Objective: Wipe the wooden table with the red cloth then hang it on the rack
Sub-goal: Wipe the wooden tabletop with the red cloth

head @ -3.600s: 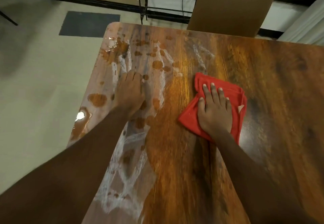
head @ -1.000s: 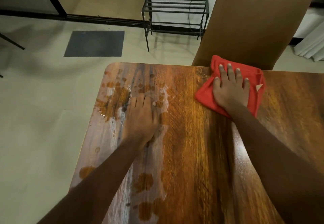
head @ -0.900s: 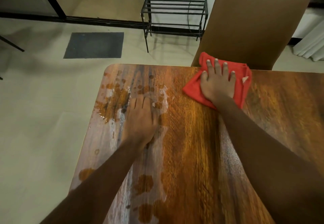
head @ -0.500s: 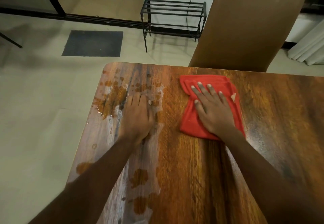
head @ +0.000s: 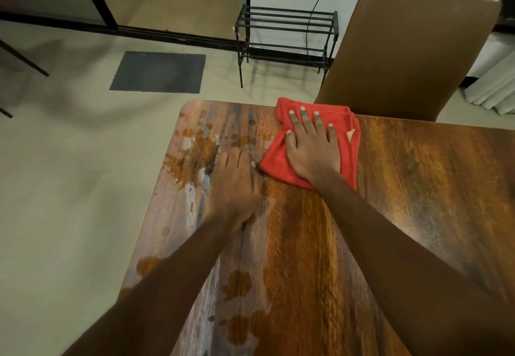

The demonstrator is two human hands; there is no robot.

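Note:
A folded red cloth (head: 349,154) lies at the far edge of the wooden table (head: 418,188). My right hand (head: 312,146) presses flat on it with straight, spread fingers. My left hand (head: 237,185) rests palm down on the wet left part of the table, just left of the cloth, fingers together. Wet patches and streaks (head: 195,157) cover the table's left side near the far left corner. A black metal rack (head: 287,34) stands on the floor beyond the table, against the wall.
A brown chair (head: 412,48) stands pushed against the table's far edge, right behind the cloth. A dark mat (head: 158,72) lies on the floor to the left of the rack. A cable (head: 315,15) hangs down the wall over the rack.
My right hand slid the cloth from nearer the middle up to the far edge and slightly left, close to my left hand. My left hand stayed in place.

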